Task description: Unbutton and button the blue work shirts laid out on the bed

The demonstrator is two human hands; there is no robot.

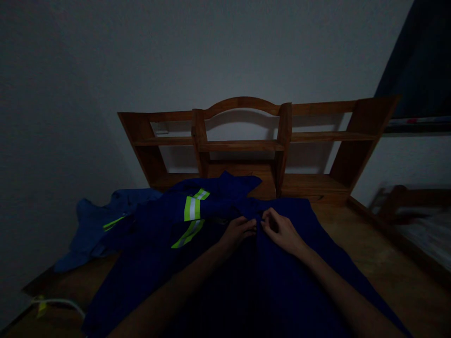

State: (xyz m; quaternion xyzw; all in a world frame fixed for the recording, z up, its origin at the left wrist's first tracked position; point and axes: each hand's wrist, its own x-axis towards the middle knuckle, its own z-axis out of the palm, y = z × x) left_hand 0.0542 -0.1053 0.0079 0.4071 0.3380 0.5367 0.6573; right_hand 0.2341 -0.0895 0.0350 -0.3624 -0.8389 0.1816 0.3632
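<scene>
A dark blue work garment [299,277] with yellow-green and silver reflective bands [192,208] lies spread over the wooden desk, its lower part reaching toward me. My left hand [240,231] is closed at the garment's middle edge, fingers bent and pinching the cloth. Close beside it, my right hand [280,228] curls thumb and forefinger together on the same edge. The fingertips of both hands are a short gap apart. Dim light hides any button or fastener between them.
Behind the garment stands a wooden shelf unit [243,146] against the wall. A lighter blue cloth [95,223] is heaped at the left. A pale cable [65,301] with a yellow tag lies lower left. Another piece of wooden furniture [416,195] is at the right.
</scene>
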